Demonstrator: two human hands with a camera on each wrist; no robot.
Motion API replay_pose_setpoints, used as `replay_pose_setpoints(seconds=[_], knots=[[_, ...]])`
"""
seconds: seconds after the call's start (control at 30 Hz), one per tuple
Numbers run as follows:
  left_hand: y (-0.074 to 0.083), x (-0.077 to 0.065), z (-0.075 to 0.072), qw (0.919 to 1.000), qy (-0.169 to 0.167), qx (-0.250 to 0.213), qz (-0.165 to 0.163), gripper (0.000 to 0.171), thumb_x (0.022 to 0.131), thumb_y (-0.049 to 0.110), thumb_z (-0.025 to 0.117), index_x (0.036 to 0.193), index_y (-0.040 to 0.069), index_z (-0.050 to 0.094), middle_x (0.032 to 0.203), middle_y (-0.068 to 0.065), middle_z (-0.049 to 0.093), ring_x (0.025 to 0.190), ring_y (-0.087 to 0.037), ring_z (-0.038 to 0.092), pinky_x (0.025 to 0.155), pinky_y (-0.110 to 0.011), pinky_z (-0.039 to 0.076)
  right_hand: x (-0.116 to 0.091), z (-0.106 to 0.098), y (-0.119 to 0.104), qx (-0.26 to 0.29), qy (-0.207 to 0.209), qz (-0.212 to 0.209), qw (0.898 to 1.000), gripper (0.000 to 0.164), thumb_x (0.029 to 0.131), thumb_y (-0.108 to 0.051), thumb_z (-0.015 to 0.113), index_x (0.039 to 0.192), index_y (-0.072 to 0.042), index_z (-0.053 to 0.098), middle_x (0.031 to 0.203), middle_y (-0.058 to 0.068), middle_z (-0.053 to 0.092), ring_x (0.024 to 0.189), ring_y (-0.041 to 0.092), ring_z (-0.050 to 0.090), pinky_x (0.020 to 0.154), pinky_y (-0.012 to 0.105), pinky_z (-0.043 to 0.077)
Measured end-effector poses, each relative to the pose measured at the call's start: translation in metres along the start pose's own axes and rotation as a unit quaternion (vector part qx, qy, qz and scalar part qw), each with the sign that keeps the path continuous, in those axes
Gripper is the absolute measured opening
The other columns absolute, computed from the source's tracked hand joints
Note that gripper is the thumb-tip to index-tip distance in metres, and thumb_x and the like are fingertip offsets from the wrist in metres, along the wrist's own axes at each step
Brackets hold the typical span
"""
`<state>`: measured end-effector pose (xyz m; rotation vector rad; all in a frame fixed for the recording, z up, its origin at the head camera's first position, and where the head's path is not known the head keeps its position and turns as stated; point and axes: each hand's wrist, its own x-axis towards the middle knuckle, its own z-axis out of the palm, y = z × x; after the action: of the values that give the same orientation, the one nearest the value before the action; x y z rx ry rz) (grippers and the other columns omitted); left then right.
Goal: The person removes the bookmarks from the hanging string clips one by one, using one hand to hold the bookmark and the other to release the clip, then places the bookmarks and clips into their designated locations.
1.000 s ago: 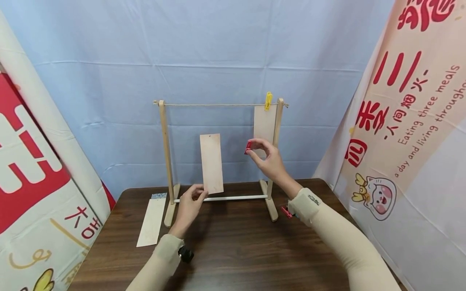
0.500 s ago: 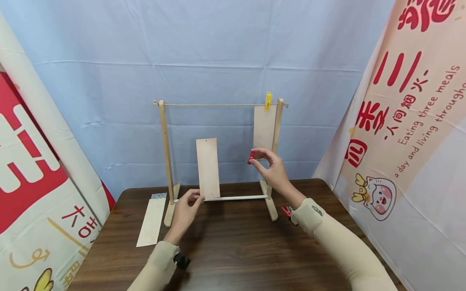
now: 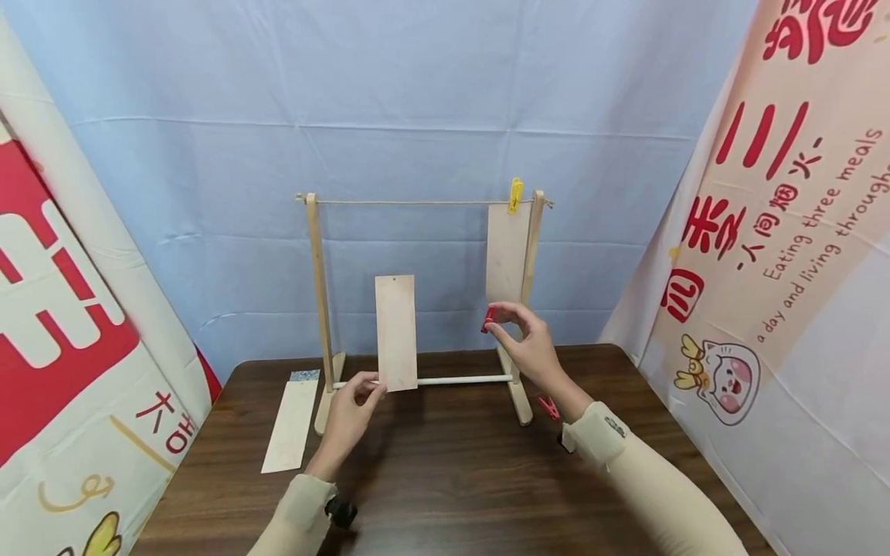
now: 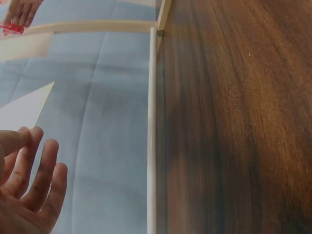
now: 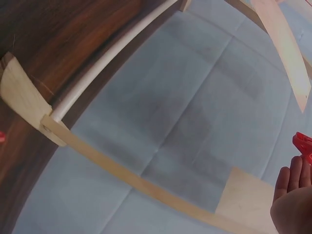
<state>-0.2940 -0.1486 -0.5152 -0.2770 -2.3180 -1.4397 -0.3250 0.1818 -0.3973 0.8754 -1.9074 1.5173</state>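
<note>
White crossbar (image 3: 467, 379) runs behind held card (image 3: 396, 332); hanging card (image 3: 507, 251) to right. Long axis near-vertical, hole end up; left hand (image 3: 351, 408) pinches its lower-left corner, right hand (image 3: 534, 351) pinches red peg (image 3: 488, 318).

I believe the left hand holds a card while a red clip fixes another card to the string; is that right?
Not quite: the head view shows the clip fixing the hanging card to the string is yellow; the left hand does hold a separate card.
</note>
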Motion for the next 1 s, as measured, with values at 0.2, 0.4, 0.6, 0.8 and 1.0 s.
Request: replay_pose_setpoints(seconds=[0.2, 0.4, 0.6, 0.8, 1.0], knots=[[-0.005, -0.007, -0.002, 0.9999, -0.002, 0.011, 0.0, 0.019, 0.1, 0.014, 0.078, 0.118, 0.009, 0.075, 0.092, -0.001, 0.079, 0.084, -0.018, 0.073, 0.077, -0.03, 0.056, -0.015, 0.0, 0.004, 0.003, 0.013, 0.024, 1.0, 0.035, 0.093, 0.017, 0.073, 0.126, 0.016, 0.065, 0.11, 0.033, 0.07, 0.101, 0.024, 0.07, 0.095, 0.016, 0.052], [-0.007, -0.013, -0.007, 0.9997, -0.015, 0.005, -0.017, 0.017, 0.101, 0.017, 0.077, 0.118, 0.011, 0.075, 0.095, -0.003, 0.079, 0.087, -0.018, 0.073, 0.08, -0.03, 0.056, -0.026, -0.002, 0.007, -0.007, 0.018, 0.042, 0.999, 0.035, 0.093, 0.015, 0.074, 0.127, 0.015, 0.066, 0.111, 0.033, 0.071, 0.101, 0.018, 0.07, 0.091, 0.016, 0.053], [-0.01, -0.02, -0.012, 0.9992, -0.015, 0.013, -0.036, 0.018, 0.101, 0.018, 0.078, 0.118, 0.013, 0.076, 0.093, 0.002, 0.079, 0.087, -0.015, 0.072, 0.081, -0.029, 0.055, -0.035, -0.002, 0.013, -0.014, 0.035, 0.058, 0.998, 0.034, 0.094, 0.012, 0.076, 0.126, 0.013, 0.068, 0.109, 0.029, 0.072, 0.098, 0.014, 0.069, 0.09, 0.017, 0.053], [-0.013, -0.027, -0.018, 0.9985, -0.024, 0.026, -0.043, 0.017, 0.1, 0.016, 0.078, 0.117, 0.014, 0.076, 0.094, 0.0, 0.079, 0.087, -0.014, 0.071, 0.081, -0.029, 0.056, -0.047, -0.001, 0.02, -0.014, 0.043, 0.071, 0.996, 0.034, 0.092, 0.012, 0.077, 0.125, 0.013, 0.068, 0.104, 0.029, 0.072, 0.093, 0.012, 0.068, 0.088, 0.019, 0.054], [-0.018, -0.032, -0.026, 0.9972, -0.028, 0.038, -0.059, 0.016, 0.101, 0.017, 0.079, 0.117, 0.016, 0.076, 0.095, 0.002, 0.079, 0.088, -0.012, 0.07, 0.083, -0.03, 0.056, -0.054, -0.004, 0.024, -0.018, 0.043, 0.07, 0.996, 0.035, 0.092, 0.015, 0.076, 0.126, 0.015, 0.067, 0.106, 0.032, 0.072, 0.094, 0.019, 0.07, 0.087, 0.019, 0.054]])
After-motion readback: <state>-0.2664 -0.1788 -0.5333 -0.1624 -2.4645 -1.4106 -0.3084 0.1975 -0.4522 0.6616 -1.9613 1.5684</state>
